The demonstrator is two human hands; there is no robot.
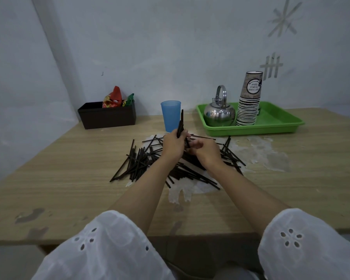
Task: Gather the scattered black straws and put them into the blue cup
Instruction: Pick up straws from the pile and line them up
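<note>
gripping a small upright bundle of straws (180,123) in our left hand (173,145) mid-frame, right hand (205,151) fingers pinching another; blue cup (170,115) just behind. a loose bundle could splay and tip it.

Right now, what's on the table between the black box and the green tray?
In the head view, the blue cup stands between the black box and the green tray. A few straws held in the left hand poke up beside it.
</note>
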